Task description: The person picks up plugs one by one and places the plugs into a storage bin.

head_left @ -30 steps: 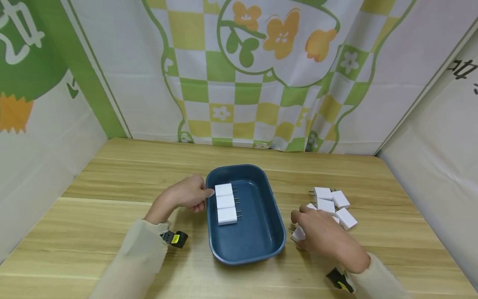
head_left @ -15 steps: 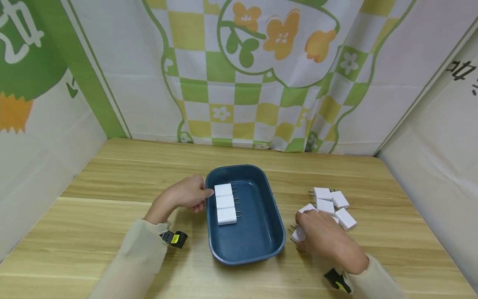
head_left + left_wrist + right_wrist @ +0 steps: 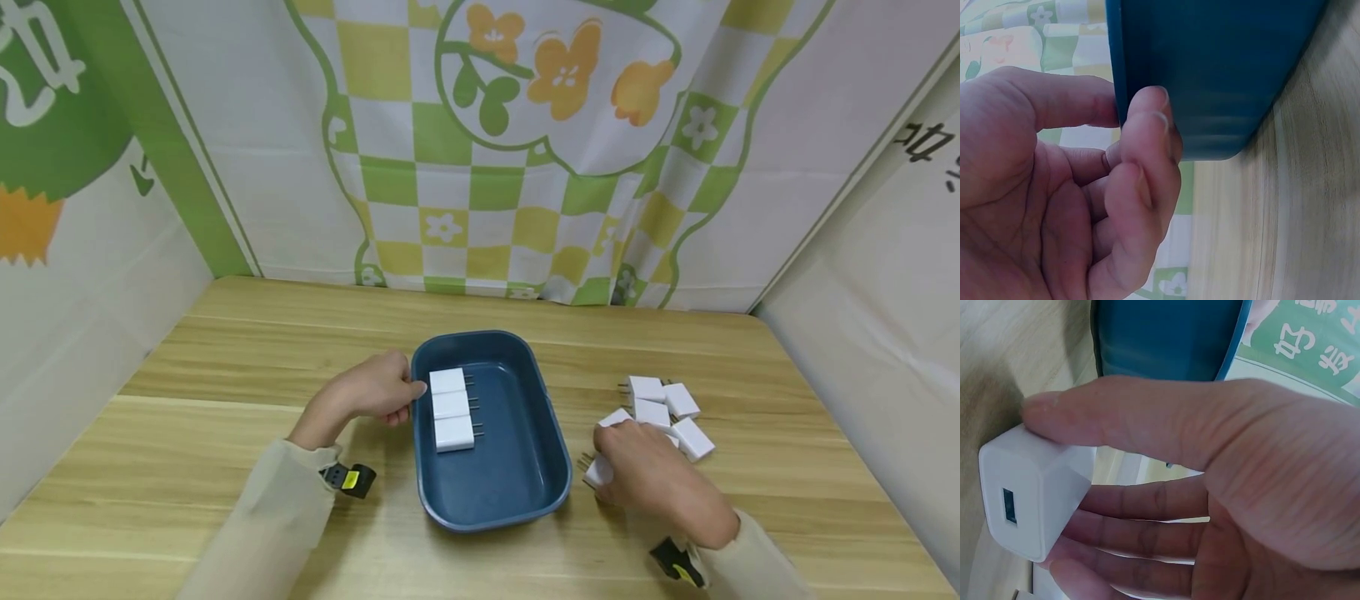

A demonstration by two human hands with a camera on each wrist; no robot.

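My left hand [image 3: 375, 387] pinches the left rim of a dark blue plastic tray [image 3: 517, 442], thumb inside and curled fingers against the outer wall. In the left wrist view, the tray wall [image 3: 1210, 69] stands between thumb and fingers. Three white USB chargers [image 3: 453, 406] lie in a column along the tray's left side, prongs facing right. On the table to the right, my right hand [image 3: 660, 471] grips another white charger [image 3: 1013, 500] between thumb and fingers; its USB port shows in the right wrist view. That hand partly covers the pile of chargers.
Several loose white chargers [image 3: 651, 413] lie in a cluster beyond the right hand, prongs pointing various ways. The wooden table [image 3: 262, 333] ends at a patterned curtain [image 3: 480, 225] behind, with fabric walls on both sides.
My right hand's fingers have shifted slightly right and drawn in, uncovering more of a charger beside them. The left hand keeps its place on the tray rim.
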